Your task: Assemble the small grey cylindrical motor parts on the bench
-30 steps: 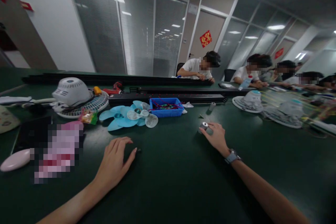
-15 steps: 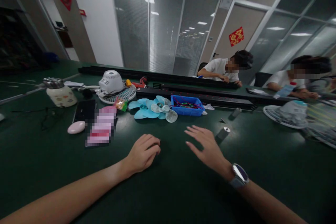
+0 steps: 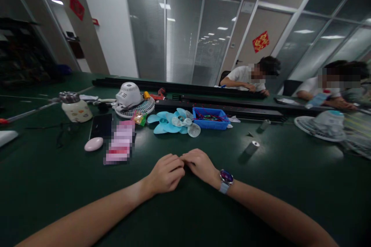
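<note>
My left grip [image 3: 167,174] and right grip [image 3: 200,165] met at the fingertips over the counter [image 3: 185,216]. The left fingers were curled in, and the right fingers reached across to touch them, bunched together. Whether I was pinching anything between them, I could not tell, as my fingers hid it. A watch [image 3: 226,176] sat on my right wrist.

The near cylinder [image 3: 253,148] stood on the counter beyond my right grip, well apart from it, with the far cylinder [image 3: 265,124] behind it and a small dark scrap [image 3: 249,134] between the two.

Ahead of my hands lay blue blades [image 3: 162,122] and clear blades [image 3: 193,129], overlapping, just beside a blue tray [image 3: 211,124] of tangled wires. To the left were a white fan [image 3: 129,95], a patterned jar [image 3: 77,112] and a pink oval [image 3: 94,144]. Another fan [image 3: 330,124] lay at the right. Across the counter, a person in white [image 3: 241,75] bent over black rails [image 3: 232,109].
</note>
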Motion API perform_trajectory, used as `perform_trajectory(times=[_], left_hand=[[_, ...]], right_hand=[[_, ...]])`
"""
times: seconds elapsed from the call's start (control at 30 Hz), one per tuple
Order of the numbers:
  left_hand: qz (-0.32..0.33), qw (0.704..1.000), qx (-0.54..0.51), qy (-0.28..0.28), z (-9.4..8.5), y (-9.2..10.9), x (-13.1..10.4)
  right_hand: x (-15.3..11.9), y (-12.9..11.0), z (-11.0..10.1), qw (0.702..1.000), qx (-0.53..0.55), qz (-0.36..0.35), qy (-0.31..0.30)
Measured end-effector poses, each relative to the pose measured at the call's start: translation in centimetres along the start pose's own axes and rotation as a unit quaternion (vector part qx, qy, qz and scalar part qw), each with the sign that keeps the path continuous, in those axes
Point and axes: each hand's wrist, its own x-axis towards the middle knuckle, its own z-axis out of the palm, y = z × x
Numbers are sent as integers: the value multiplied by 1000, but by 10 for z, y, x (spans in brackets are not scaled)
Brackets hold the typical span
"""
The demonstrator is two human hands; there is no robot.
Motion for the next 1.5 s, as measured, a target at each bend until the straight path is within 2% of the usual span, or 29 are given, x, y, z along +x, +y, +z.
perform_trajectory(times=[0.07,0.13,0.2,0.27,0.33,0.4,0.5,0.63,0.9,1.23,1.43,1.5], left_hand=[[-4,1000,-7,-2,0,0,-1],[-11,1000,-11,-3,0,-1,-3],[-11,1000,-17,-3,0,-1,-4],[-9,999,-33,-8,1,-2,-3],[-8,999,-48,-13,3,-1,-1],[-12,998,-53,-17,5,-1,1],[-21,999,-43,-21,4,0,3],[-27,999,-30,-24,1,1,3],[-33,998,-30,-45,3,1,2],[-48,996,-41,-68,7,-1,0],[-53,995,-44,-72,6,-2,-1],[-57,995,-39,-73,6,-2,0]], right_hand=[[-8,11,-20,999,-30,1,34],[-24,28,-51,992,-79,38,88],[-49,49,-88,970,-147,105,164],[-79,69,-122,934,-228,158,226],[-106,86,-145,911,-287,178,236],[-125,96,-156,905,-314,190,213],[-137,102,-158,903,-317,225,183],[-135,102,-157,906,-282,263,175],[-134,109,-155,901,-253,286,204],[-141,112,-146,883,-267,320,218],[-147,119,-136,881,-171,385,214],[-140,112,-132,882,-145,392,219]])
